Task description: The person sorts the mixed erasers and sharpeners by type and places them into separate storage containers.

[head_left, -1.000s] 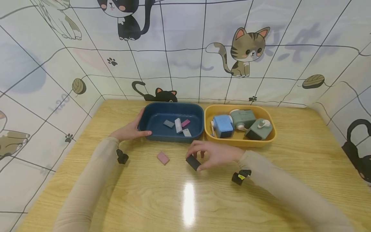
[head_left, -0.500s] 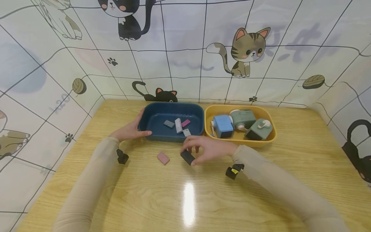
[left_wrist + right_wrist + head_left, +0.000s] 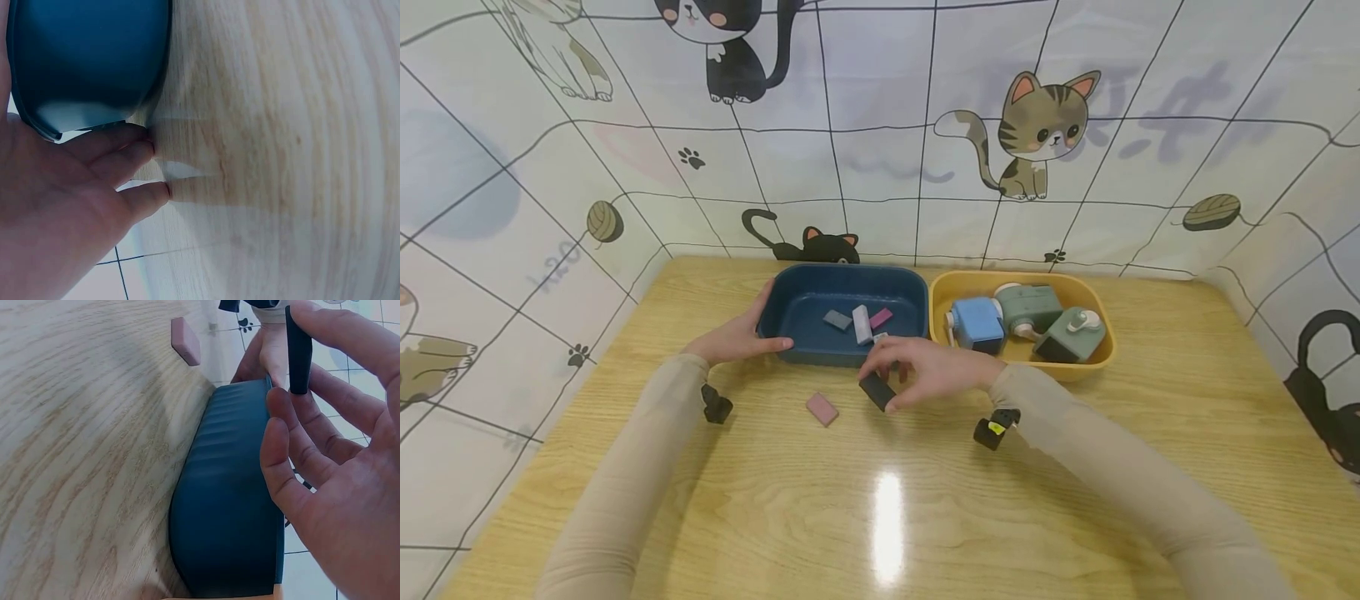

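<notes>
In the head view my right hand point(image 3: 932, 367) pinches a small black rectangular block point(image 3: 877, 391) between thumb and fingertips, raised just in front of the blue bin point(image 3: 827, 357). The right wrist view shows the black block point(image 3: 299, 356) edge-on, with the other fingers loosely bent. My left hand point(image 3: 733, 340) rests against the bin's left end, its thumb along the front wall. Its fingers point(image 3: 144, 200) are extended, tips at the table. A flat pink block point(image 3: 822, 409) lies on the table. Inside the bin are a grey block point(image 3: 838, 320), a white block point(image 3: 861, 325) and a magenta block point(image 3: 881, 317).
Right beside the blue bin stands a yellow bin point(image 3: 1108, 354), holding a blue boxy object point(image 3: 977, 325) and two grey-green ones point(image 3: 1071, 335) with white parts. A cat-print sheet point(image 3: 880, 150) rises behind the wooden table point(image 3: 760, 517).
My right hand has carried the black block left and toward the blue bin's front wall. It now partly covers a pale piece inside the bin. The left hand has stayed put.
</notes>
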